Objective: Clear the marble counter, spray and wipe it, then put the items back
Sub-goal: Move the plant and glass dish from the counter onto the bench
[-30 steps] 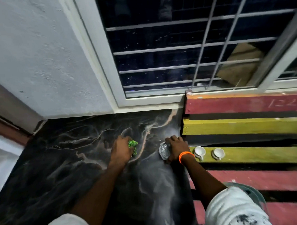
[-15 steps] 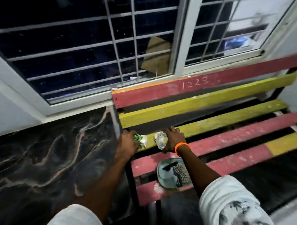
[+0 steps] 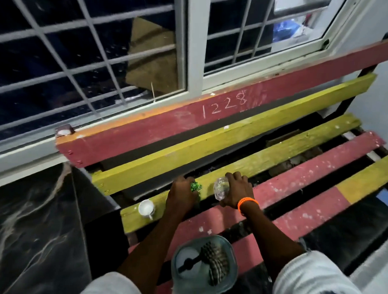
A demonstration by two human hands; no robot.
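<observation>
The black marble counter (image 3: 35, 229) lies at the left with nothing on its visible part. Beside it stands a bench of red and yellow slats (image 3: 277, 152). My left hand (image 3: 182, 194) grips a small green leafy item (image 3: 195, 186) over the yellow slat. My right hand (image 3: 236, 188), with an orange wristband, holds a small clear glass (image 3: 221, 187) tilted on the same slat. A small white cup (image 3: 146, 208) stands on that slat to the left of my left hand.
A round grey-blue dish (image 3: 229, 251) holding a dark patterned object and a black tool sits on the near red slat between my arms. A barred window (image 3: 97, 62) runs behind the bench. A white wall closes the right side.
Both hands carried the green item and the glass from the marble counter to the bench's yellow slat. They have shifted further right along it, uncovering the white cup.
</observation>
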